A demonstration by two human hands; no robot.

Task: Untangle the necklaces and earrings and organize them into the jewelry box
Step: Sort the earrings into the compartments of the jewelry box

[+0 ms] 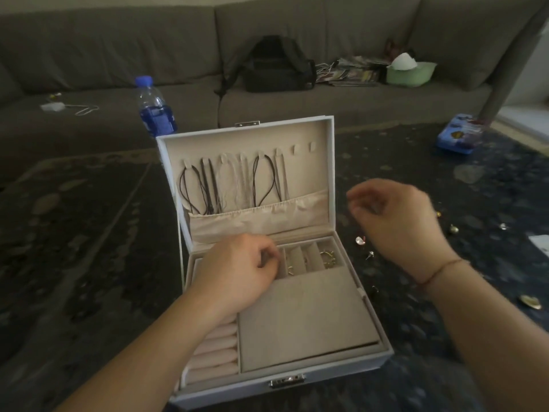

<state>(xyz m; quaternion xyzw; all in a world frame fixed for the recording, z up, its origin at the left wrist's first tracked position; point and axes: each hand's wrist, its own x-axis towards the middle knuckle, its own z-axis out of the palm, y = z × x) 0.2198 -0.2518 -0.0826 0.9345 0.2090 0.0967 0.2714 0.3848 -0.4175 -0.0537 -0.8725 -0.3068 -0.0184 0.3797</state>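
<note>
A white jewelry box (383, 352) stands open on a dark patterned table. Several dark cord necklaces (208, 188) hang from hooks inside its lid above a fabric pocket. Gold earrings (328, 258) lie in the small back compartments. My left hand (237, 269) hovers over the back left compartments with fingers curled; whether it pinches anything is hidden. My right hand (398, 215) is raised beside the box on the right, blurred, fingers loosely curled. Loose earrings (361, 240) lie scattered on the table under and right of that hand, among them a gold leaf-shaped piece (530, 301).
A blue-capped water bottle (154, 108) stands behind the box at left. A blue tin (459, 133) sits at the table's far right. On the grey sofa behind lie a black backpack (276, 66), magazines and a green basin (411, 73).
</note>
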